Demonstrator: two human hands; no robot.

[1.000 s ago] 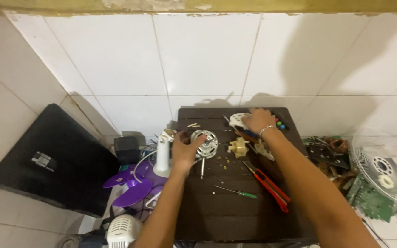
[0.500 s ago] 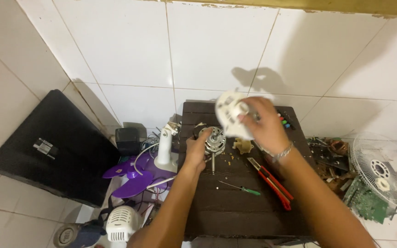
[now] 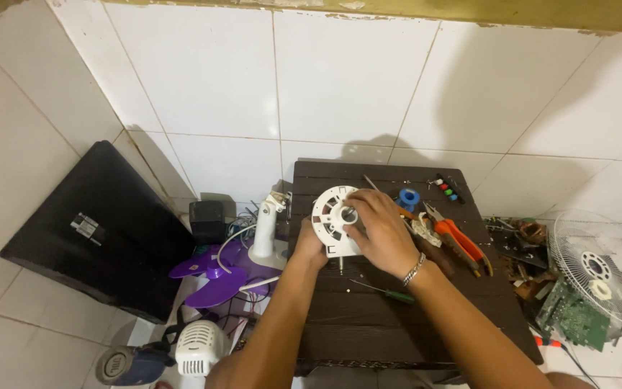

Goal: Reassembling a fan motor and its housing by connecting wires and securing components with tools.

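The right hand (image 3: 377,232) lay over a white round slotted motor cover (image 3: 332,220), fingers pinched at its central hole, holding it. The left hand (image 3: 309,248) was tucked under the cover's lower left edge, mostly hidden; it seemed to support the part, though how tightly its fingers closed could not be told. The cover sat above the far left part of a dark wooden table (image 3: 397,317), and a thin metal shaft poked out just below it.

Just right of the cover lay orange-handled pliers (image 3: 461,243), with a blue spool (image 3: 408,198) beyond them, nearer the tiled wall. A green-handled screwdriver (image 3: 386,291) rested on the table near the right wrist, which wore a metal bracelet (image 3: 414,269). Left of the table stood a white fan neck (image 3: 266,234) on purple fan blades (image 3: 214,277), with a black case (image 3: 95,230) further left. Right of the table lay a white fan grille (image 3: 602,266) and a green circuit board (image 3: 574,317).
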